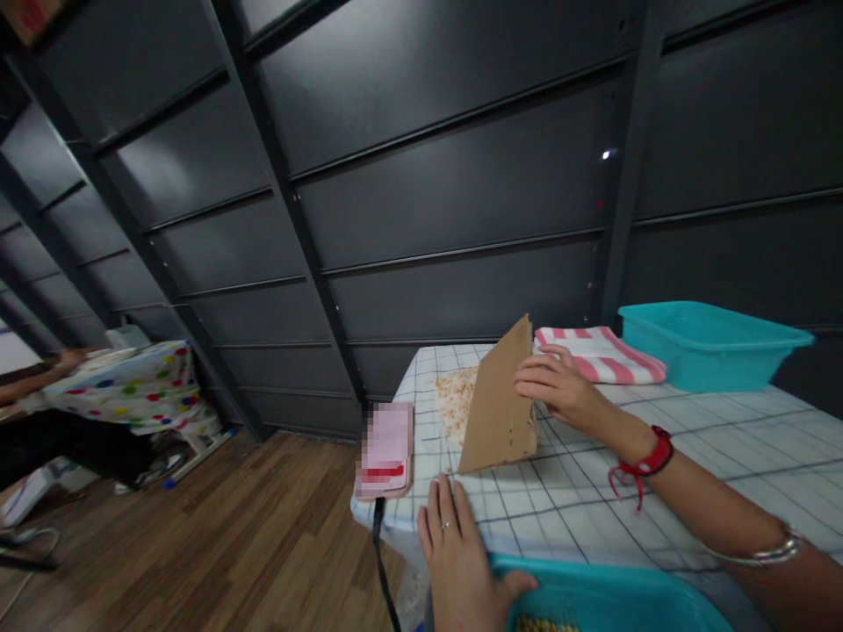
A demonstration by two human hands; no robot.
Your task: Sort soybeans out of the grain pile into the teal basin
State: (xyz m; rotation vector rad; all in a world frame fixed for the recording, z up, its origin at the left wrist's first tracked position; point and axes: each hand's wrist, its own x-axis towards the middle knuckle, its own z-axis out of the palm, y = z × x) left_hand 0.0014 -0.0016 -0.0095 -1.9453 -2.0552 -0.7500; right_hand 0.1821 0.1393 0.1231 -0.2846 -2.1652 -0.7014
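My right hand (559, 386) grips the upper right edge of a brown cardboard sheet (497, 404), which stands tilted with its lower edge on the checked tablecloth. Left of the sheet, and partly hidden by it, is a patch of small orange and whitish bits (454, 395). My left hand (454, 562) rests at the front of the table, its fingers stretched out towards the cardboard. Its thumb reaches over the rim of a teal basin (593, 579) that holds small yellowish-green grains (543, 624) and is cut off by the picture's bottom.
A pink phone (385, 448) with a black cable (380, 562) lies at the table's left edge. Behind my right hand are a pink-and-white striped towel (606, 355) and a second teal basin (711, 351). Far left, a person sits at a table with a dotted cloth (132, 386).
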